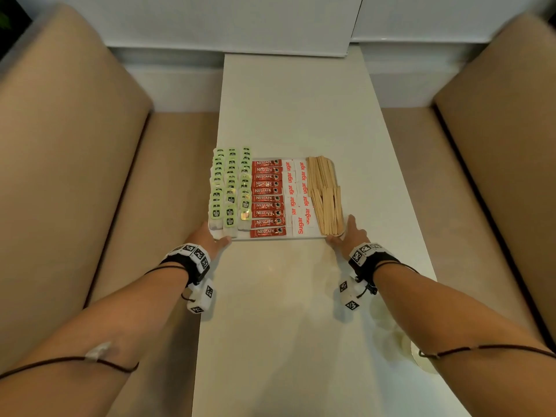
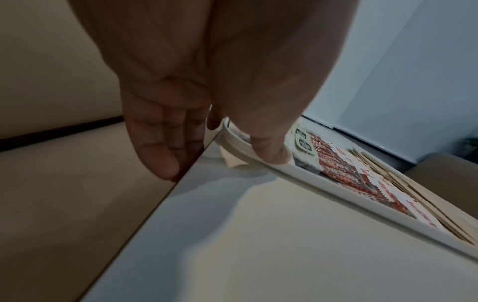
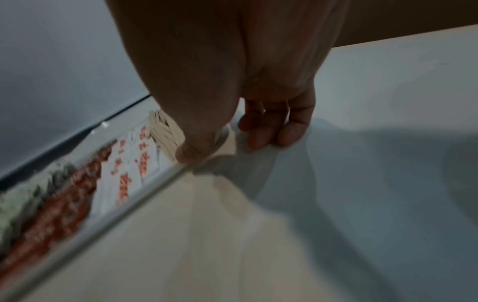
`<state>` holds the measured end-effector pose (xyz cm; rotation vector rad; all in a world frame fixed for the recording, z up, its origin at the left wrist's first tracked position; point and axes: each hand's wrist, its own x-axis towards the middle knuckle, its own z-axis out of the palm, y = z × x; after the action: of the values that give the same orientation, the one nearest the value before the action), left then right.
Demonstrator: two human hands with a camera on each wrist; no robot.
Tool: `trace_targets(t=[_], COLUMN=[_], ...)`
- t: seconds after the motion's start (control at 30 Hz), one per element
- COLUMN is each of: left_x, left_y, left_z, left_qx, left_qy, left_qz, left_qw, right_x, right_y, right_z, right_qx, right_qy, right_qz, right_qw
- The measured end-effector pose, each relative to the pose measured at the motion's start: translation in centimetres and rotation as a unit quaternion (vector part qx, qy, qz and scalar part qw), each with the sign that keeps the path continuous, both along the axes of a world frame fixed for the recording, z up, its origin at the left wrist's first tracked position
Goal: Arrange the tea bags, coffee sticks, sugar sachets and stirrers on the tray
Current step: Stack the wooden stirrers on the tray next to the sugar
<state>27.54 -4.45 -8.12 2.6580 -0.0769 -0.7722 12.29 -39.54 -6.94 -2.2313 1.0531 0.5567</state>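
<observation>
— Where's the tray (image 1: 272, 237) sitting?

— On the long white table (image 1: 301, 115), towards its left edge, between the two beige sofas (image 1: 75, 130). It's full: tea bags (image 1: 230, 188) with green tags in three columns on the left, red coffee sticks (image 1: 267, 198) stacked in a column next to them, white sugar sachets (image 1: 298, 197) after that, and the wooden stirrers (image 1: 326, 195) piled along the right side.

— And the hands?

— One at each near corner. The left hand (image 1: 207, 239) has its thumb (image 2: 271, 151) laid on the front rim by the tea bags, with the fingers (image 2: 160, 147) reaching down past the table's left edge, fairly straight. The right hand (image 1: 350, 234) does the same at the stirrer corner: thumb (image 3: 194, 151) on the rim, fingers (image 3: 269, 132) slightly bent, tips on the table just beside the tray.

— Are they gripping it?

— Thumbs on top, that's plain. Whether any finger is hooked under the rim, I can't tell from here.
</observation>
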Motion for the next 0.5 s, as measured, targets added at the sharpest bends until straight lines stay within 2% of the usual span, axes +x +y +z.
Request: trace_targets(t=[0.13,0.27,0.33,0.5], left_x=[-0.2,-2.4,-4.2,-9.4], left_y=[0.8,0.4,-0.5,-3.2], left_z=[-0.4,2.1,3.5,5.9], left_qx=[0.015,0.038,0.036,-0.028], left_qy=[-0.003,-0.045,-0.034,-0.015], left_qz=[0.034,0.03,0.017,-0.037], left_qw=[0.999,0.998,0.999,0.999], right_x=[-0.4,-2.4,-3.9,-8.3], right_y=[-0.1,-1.2,-2.4,-6.3], right_z=[2.1,5.6,7.5,11.9], right_qx=[0.019,0.021,0.023,0.024], right_qy=[0.014,-0.001,-0.018,-0.069], right_qz=[-0.02,0.067,0.113,0.165], right_qw=[1.0,0.998,0.993,0.984])
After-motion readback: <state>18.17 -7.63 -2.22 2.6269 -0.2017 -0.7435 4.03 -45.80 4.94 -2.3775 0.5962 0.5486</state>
